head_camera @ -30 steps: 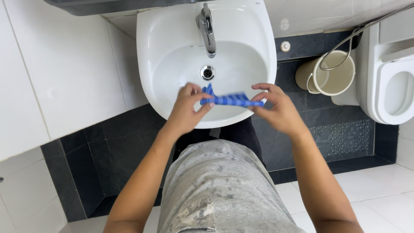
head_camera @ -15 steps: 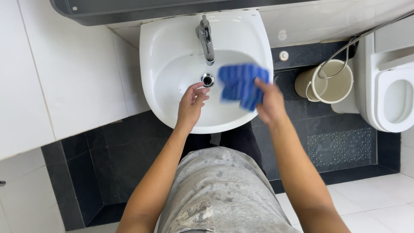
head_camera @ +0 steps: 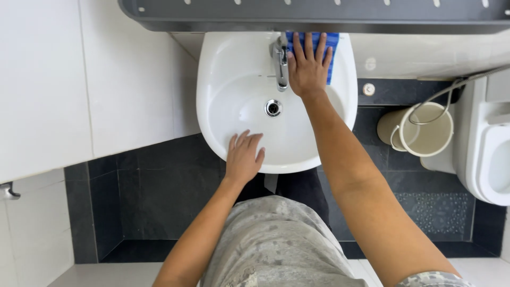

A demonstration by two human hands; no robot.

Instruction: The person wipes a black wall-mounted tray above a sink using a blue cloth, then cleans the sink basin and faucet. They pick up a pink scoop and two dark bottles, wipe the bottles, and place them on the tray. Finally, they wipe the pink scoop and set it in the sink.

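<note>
Your right hand (head_camera: 308,62) presses the blue cloth (head_camera: 317,45) flat on the sink (head_camera: 212,101) ledge beside the tap (head_camera: 280,61), apparently mid-wipe; your left hand (head_camera: 243,157) rests open on the front rim. Next, sweep along the ledge.

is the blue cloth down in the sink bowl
No, the right hand presses the cloth flat on the back rim of the sink, beside the tap.

One white washbasin (head_camera: 218,101) with one chrome tap (head_camera: 279,62) and one drain (head_camera: 273,108). One blue cloth (head_camera: 330,48). Two hands: the left hand (head_camera: 243,157) and the right hand (head_camera: 308,66). One beige bucket (head_camera: 425,139), one white toilet (head_camera: 486,154), one dark shelf (head_camera: 319,16).
</note>
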